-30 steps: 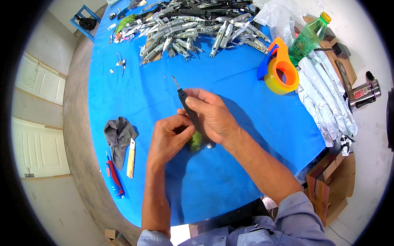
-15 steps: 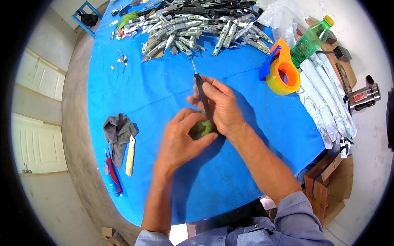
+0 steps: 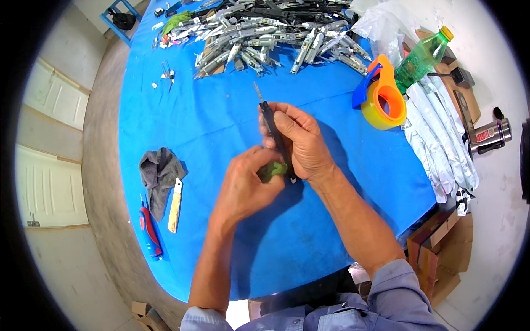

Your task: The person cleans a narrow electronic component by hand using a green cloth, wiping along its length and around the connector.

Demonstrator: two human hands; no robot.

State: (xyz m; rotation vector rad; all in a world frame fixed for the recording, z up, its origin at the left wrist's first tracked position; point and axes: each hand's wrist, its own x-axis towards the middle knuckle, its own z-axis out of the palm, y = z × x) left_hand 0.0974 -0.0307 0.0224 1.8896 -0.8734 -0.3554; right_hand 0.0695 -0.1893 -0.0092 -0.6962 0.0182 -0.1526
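Observation:
My right hand (image 3: 301,138) is closed round a slim black handle (image 3: 272,122) with a thin metal shaft at its far end, tilted with the shaft pointing away from me. In my left hand (image 3: 245,179) is a bunched green cloth (image 3: 273,171), pinched close beside the near end of the handle. Whether the cloth touches the handle there is hard to see. A heap of grey and black slim device parts (image 3: 259,43) lies at the far side of the blue-covered table (image 3: 331,231).
On the left are a grey rag (image 3: 159,171), a yellow-handled cutter (image 3: 175,207) and a red-and-blue screwdriver (image 3: 149,234). A tape dispenser (image 3: 395,105), a green bottle (image 3: 425,60) and white plastic bags (image 3: 436,138) stand or lie at right. Cardboard boxes (image 3: 441,259) sit below the right edge.
My left hand and the green cloth have shifted slightly, uncovering the near end of the black handle. My right hand keeps its hold, and the view has moved a little.

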